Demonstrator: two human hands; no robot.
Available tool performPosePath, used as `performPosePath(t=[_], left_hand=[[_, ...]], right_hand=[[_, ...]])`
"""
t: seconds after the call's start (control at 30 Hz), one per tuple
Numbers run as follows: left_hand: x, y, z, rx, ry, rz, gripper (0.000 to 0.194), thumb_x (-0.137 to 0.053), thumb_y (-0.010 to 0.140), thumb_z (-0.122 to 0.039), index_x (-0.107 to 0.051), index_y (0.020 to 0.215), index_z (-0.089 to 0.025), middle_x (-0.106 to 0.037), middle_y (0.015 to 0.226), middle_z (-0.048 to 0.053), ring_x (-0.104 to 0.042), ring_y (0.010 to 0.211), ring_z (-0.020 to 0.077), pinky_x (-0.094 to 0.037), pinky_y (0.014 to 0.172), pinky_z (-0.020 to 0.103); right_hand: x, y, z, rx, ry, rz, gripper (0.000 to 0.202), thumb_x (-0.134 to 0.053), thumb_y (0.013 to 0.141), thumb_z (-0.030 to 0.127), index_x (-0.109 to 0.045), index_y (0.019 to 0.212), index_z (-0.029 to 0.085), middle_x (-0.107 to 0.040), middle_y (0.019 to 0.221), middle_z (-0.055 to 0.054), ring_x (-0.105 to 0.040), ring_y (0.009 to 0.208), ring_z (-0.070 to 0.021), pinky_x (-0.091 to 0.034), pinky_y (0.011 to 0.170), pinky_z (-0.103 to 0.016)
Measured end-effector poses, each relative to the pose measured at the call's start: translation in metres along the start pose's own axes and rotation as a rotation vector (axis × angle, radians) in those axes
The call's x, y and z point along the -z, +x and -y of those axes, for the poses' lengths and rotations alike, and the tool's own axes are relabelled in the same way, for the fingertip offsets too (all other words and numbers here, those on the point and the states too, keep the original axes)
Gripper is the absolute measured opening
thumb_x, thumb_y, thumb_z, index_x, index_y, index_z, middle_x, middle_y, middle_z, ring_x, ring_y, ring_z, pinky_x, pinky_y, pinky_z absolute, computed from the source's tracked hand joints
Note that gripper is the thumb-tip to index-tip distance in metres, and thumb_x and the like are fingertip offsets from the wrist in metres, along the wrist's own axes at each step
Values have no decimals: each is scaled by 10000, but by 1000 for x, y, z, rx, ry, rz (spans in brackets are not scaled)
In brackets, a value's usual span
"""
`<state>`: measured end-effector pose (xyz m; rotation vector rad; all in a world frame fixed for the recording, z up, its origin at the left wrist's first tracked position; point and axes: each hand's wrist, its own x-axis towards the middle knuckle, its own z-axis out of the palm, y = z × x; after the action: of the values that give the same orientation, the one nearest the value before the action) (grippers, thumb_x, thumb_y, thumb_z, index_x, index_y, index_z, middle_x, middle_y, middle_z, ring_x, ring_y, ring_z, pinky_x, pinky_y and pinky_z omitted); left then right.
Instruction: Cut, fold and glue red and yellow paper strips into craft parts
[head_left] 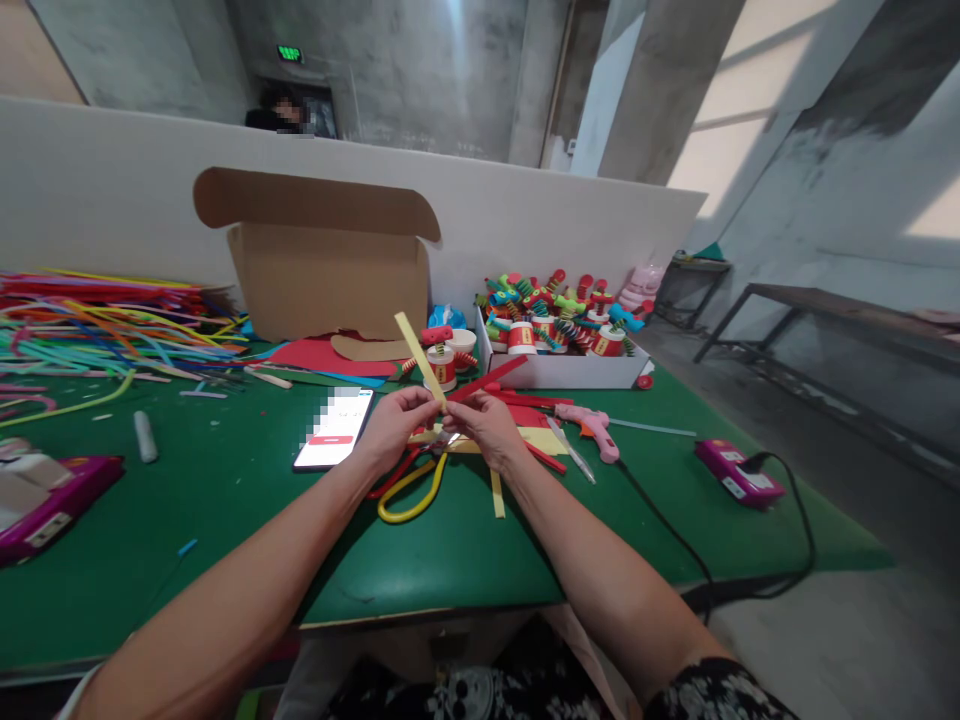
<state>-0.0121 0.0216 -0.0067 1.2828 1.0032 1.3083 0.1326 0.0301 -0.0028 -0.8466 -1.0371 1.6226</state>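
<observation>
Head view: yellow paper strip [417,352] points to eleven o'clock, red paper strip [498,374] to two. Ends meet between left hand [396,430] and right hand [487,425], fingertips of both pinching. Strips look cut; cannot tell if stuck yet, fingers cover join. Springy cup toys [523,338], two o'clock, look done. Scissors [405,517], seven o'clock, blades mostly hidden. Phone [330,448], nine o'clock, screen part blurred.

A: Rm?
B: Grey concrete wall [435,70] at bk, lit green sign [289,54] up L.
A: Furn. & light?
B: Dk bench [832,300] on grey flr [750,400], R side; bright sunlit patches [757,75] on R wall [847,200].
</observation>
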Motion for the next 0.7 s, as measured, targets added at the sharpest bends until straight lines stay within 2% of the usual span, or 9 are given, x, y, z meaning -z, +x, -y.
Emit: performPosePath(t=[0.17,0.33,0.43,0.57,0.7], left_hand=[[0,0,-2,4,-2,-5,271,-707,634,-385,-574,655,-150,-537,540,-33,-462,507,87,-343,523,217],[-2,-3,-5,19,-18,39,294,-726,617,-386,-569,667,-143,-551,585,-26,-475,532,85,-362,538,215],[-2,-4,-5,11,-2,18,314,-738,601,-400,-575,680,-143,-570,614,-15,-488,543,91,-370,541,218],[-1,-4,-5,-26,44,16,324,-737,599,-423,-586,676,-146,-543,571,-24,-455,511,85,-345,505,211],[-2,-5,-6,-28,67,3,343,-728,596,-453,-588,676,-150,-561,603,-14,-480,537,98,-375,523,218]], right_hand=[[10,5,1,-51,72,74,235,-769,563,189,-560,663,151,-675,647,-17,-641,601,-118,-523,652,-254],[15,6,1,-152,93,153,167,-743,618,219,-595,633,143,-677,629,-30,-638,606,-114,-510,634,-232],[14,4,1,-167,68,187,196,-765,601,259,-629,668,135,-681,643,-34,-636,612,-109,-506,658,-229],[13,3,1,-155,69,181,291,-798,553,320,-640,729,150,-670,639,-4,-624,585,-95,-502,642,-219],[12,4,0,-124,59,167,332,-818,512,327,-632,724,153,-657,632,19,-620,592,-89,-506,678,-235]])
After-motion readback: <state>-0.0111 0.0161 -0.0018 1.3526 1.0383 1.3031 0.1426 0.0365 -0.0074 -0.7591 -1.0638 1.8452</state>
